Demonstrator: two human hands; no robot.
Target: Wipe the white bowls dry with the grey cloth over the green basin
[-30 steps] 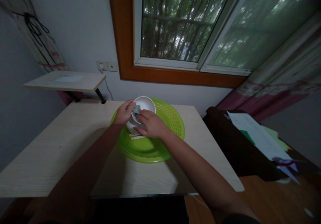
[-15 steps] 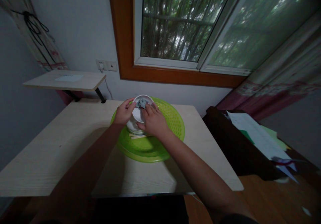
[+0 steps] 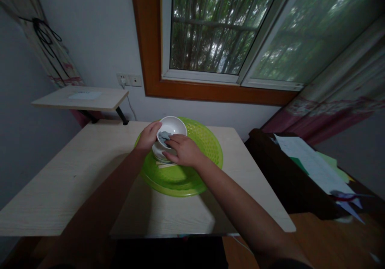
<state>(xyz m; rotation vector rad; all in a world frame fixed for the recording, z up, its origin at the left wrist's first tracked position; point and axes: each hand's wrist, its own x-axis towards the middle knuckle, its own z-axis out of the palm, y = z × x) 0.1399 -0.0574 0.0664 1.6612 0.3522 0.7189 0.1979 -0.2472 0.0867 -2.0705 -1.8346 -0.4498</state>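
A white bowl (image 3: 177, 125) is tilted toward me, its left rim gripped by my left hand (image 3: 148, 136). Inside it lies a crumpled grey-blue cloth (image 3: 164, 136), which the fingers of my right hand (image 3: 184, 150) press against the inner wall. Below the held bowl, more white bowls (image 3: 159, 151) stand stacked on a round green tray (image 3: 180, 186). Pale chopsticks (image 3: 165, 165) lie on the tray just in front of the stack.
The tray rests on a light wooden table (image 3: 90, 172). A small raised shelf (image 3: 102, 100) with a paper on it stands at the back left. To the right is a dark piece of furniture (image 3: 270, 172) with papers (image 3: 313, 164). A window is behind.
My right hand has slid the cloth from the far part of the bowl's inside down to its lower left. The bowl has turned slightly in my left hand.
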